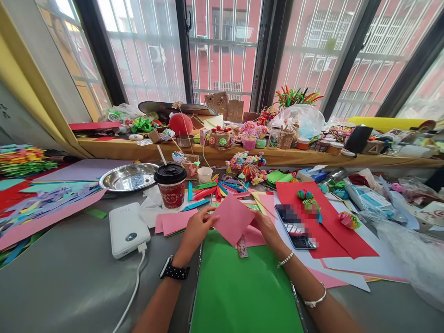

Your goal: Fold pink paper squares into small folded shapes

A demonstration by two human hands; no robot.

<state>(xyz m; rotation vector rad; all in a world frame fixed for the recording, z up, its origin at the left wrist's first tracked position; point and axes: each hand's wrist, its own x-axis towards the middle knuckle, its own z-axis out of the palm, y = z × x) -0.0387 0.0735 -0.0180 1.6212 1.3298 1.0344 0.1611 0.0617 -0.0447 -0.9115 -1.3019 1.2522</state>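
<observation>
A square pink paper (233,219), turned cornerwise, is held up above a green sheet (246,286). My left hand (200,227) pinches its left corner between thumb and fingers. At the opposite corner my right hand (264,226) grips the paper, its fingertips partly hidden behind it. Beneath the square lie more pink paper (255,237) and a small patterned strip (242,247), both resting on the green sheet. Other pink pieces (176,223) lie beside my left wrist.
Left of my arms are a white power bank (128,230) with a cable, a lidded cup (171,187) and a metal plate (128,177). A phone (294,226) and red sheets (342,226) lie to the right. Crafts crowd the window ledge (215,155).
</observation>
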